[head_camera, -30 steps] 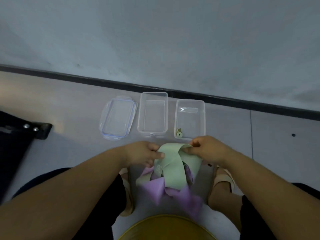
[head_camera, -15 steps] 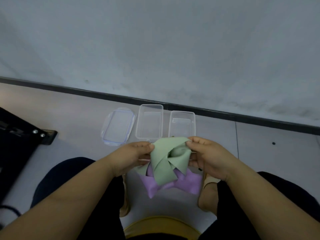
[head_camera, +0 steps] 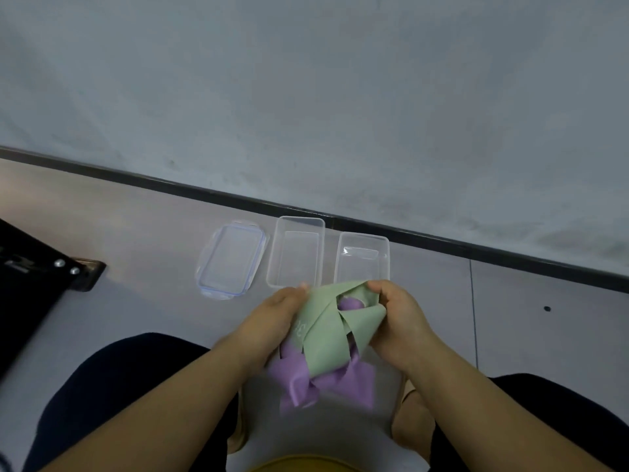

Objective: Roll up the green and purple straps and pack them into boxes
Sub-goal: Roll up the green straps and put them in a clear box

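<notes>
A tangled bundle of a pale green strap [head_camera: 326, 330] and a purple strap [head_camera: 321, 383] hangs between my hands, above the floor in front of my knees. My left hand [head_camera: 272, 321] grips the green strap's left side. My right hand [head_camera: 396, 313] pinches its upper right fold. The purple strap droops below the green one and shows through a gap in it. Two clear plastic boxes stand open on the floor just beyond my hands: the left box [head_camera: 295, 250] and the right box [head_camera: 362, 257], whose near end is hidden by the straps.
A clear lid with a blue rim [head_camera: 231, 260] lies left of the boxes. A grey wall with a dark baseboard [head_camera: 442, 238] runs behind them. A black metal object [head_camera: 41, 277] sits at the far left. My knees flank the straps, and a yellow thing [head_camera: 306, 463] is at the bottom edge.
The bundle has been turned in my hands, so the green folds sit differently and more purple strap hangs below. The view has shifted slightly; the boxes and the lid stay where they were.
</notes>
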`<state>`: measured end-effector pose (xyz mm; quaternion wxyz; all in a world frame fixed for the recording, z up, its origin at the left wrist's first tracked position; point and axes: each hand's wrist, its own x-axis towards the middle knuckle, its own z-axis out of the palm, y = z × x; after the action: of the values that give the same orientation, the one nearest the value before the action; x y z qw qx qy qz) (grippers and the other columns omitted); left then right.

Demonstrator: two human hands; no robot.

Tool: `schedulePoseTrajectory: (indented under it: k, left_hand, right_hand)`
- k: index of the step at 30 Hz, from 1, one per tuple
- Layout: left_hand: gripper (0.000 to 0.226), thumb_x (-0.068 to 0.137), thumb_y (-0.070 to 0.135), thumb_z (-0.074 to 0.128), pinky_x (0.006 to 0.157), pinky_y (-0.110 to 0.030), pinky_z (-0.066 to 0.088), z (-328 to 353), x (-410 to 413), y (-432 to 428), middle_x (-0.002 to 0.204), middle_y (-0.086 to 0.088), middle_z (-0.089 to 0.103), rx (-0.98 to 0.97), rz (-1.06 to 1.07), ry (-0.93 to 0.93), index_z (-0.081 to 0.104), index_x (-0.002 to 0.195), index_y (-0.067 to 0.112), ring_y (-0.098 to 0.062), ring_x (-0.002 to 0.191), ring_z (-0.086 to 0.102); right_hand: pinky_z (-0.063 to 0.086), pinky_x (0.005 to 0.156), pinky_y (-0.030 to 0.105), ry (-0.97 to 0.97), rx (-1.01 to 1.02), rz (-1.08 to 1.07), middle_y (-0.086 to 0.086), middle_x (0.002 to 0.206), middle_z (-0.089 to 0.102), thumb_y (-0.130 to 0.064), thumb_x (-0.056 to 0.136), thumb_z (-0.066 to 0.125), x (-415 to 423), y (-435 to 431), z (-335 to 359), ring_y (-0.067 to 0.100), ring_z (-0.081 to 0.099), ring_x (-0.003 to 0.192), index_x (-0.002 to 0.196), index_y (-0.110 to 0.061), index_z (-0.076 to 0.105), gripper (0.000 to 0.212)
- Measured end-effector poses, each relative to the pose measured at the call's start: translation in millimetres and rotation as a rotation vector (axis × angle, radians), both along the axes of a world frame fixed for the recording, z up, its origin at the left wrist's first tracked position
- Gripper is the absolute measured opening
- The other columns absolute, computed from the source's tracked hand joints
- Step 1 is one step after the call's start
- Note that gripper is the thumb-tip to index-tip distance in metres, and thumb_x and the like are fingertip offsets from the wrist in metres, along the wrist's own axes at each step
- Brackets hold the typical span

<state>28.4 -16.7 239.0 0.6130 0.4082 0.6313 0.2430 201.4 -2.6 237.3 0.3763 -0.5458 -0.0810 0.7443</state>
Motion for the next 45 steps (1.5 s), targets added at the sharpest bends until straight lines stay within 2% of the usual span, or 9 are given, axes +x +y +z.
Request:
schedulePoseTrajectory:
  k: [4,7,10,14,19,27,32,38,45]
  left_hand:
    - [0.060,0.069,0.054,0.073,0.070,-0.016,0.047,-1.6,3.5,3.2,0.101,0.006,0.060,0.153,-0.228,0.178,0.045,0.120,0.038,-0.011,0.091,0.061]
    - [0.022,0.088,0.040,0.057,0.076,-0.023,0.047,-3.2,2.0,5.9,0.096,0.001,0.066,0.221,-0.170,0.261,0.061,0.106,0.029,-0.015,0.088,0.061]
    - [0.031,0.097,0.033,0.044,0.085,-0.026,0.042,-5.4,-1.6,13.9,0.099,-0.004,0.068,0.196,-0.069,0.310,0.068,0.096,0.014,-0.019,0.094,0.060]
    - [0.027,0.094,0.031,0.050,0.092,-0.033,0.046,-9.3,-2.1,18.3,0.099,-0.009,0.070,0.002,0.142,0.064,0.069,0.089,0.012,-0.021,0.092,0.062]
    - [0.033,0.092,0.032,0.052,0.067,-0.030,0.045,-14.5,-1.8,15.5,0.090,-0.017,0.067,-0.306,0.248,-0.100,0.067,0.096,0.003,-0.027,0.078,0.060]
    - [0.027,0.097,0.029,0.045,0.063,-0.028,0.049,-17.5,3.0,14.8,0.076,-0.010,0.065,-0.270,0.171,-0.091,0.060,0.085,0.011,-0.023,0.067,0.060]
    - [0.030,0.099,0.027,0.042,0.047,-0.018,0.042,-19.6,-0.6,14.1,0.066,-0.004,0.061,-0.201,0.252,-0.035,0.059,0.078,0.015,-0.015,0.056,0.055]
    - [0.028,0.098,0.025,0.042,0.097,-0.044,0.047,-23.8,-9.9,20.1,0.096,-0.014,0.066,-0.130,0.412,0.019,0.063,0.082,0.014,-0.028,0.092,0.061]
    - [0.040,0.097,0.030,0.043,0.094,-0.052,0.048,-25.4,-3.7,18.4,0.095,-0.025,0.066,-0.276,0.493,-0.165,0.061,0.109,-0.003,-0.034,0.090,0.061]
  right_hand:
    - [0.048,0.078,0.038,-0.023,0.002,-0.003,0.017,0.092,0.061,-0.023,0.085,0.051,1.1,8.2,-7.1,0.028,0.058,0.082,0.103,-0.003,0.060,0.028]
    - [0.048,0.070,0.034,-0.064,0.007,0.056,0.014,0.087,0.063,-0.024,0.087,0.052,3.7,11.2,-9.7,0.023,0.059,0.075,0.101,-0.005,0.062,0.026]
    - [0.047,0.066,0.032,-0.130,0.024,0.169,0.011,0.087,0.066,-0.026,0.090,0.053,4.2,14.3,-12.3,0.021,0.060,0.075,0.100,-0.009,0.064,0.023]
    - [0.049,0.067,0.030,-0.282,0.116,0.310,0.006,0.096,0.067,-0.034,0.089,0.056,8.8,14.9,-8.6,0.019,0.062,0.084,0.104,-0.014,0.060,0.025]
    - [0.052,0.080,0.032,-0.538,0.233,0.459,-0.004,0.102,0.060,-0.051,0.086,0.050,11.0,5.5,-14.1,0.013,0.057,0.096,0.096,-0.025,0.055,0.028]
    - [0.045,0.082,0.011,-0.560,0.510,0.610,-0.019,0.114,0.049,-0.027,0.074,0.075,-4.9,-3.1,-20.9,0.000,0.052,0.101,0.130,-0.032,0.035,0.069]
    - [0.045,0.082,0.012,-0.695,0.617,0.706,-0.022,0.100,0.056,-0.022,0.086,0.063,-1.2,0.0,-22.3,0.000,0.056,0.091,0.106,-0.035,0.055,0.025]
    - [0.052,0.079,0.023,-0.652,0.512,0.422,-0.012,0.089,0.065,-0.018,0.089,0.059,4.7,8.5,-18.8,0.000,0.060,0.081,0.088,-0.018,0.069,0.010]
    - [0.045,0.097,0.044,-0.481,0.274,0.682,-0.009,0.111,0.061,-0.054,0.075,0.059,0.5,5.0,-16.2,0.013,0.056,0.106,0.099,-0.030,0.059,0.034]
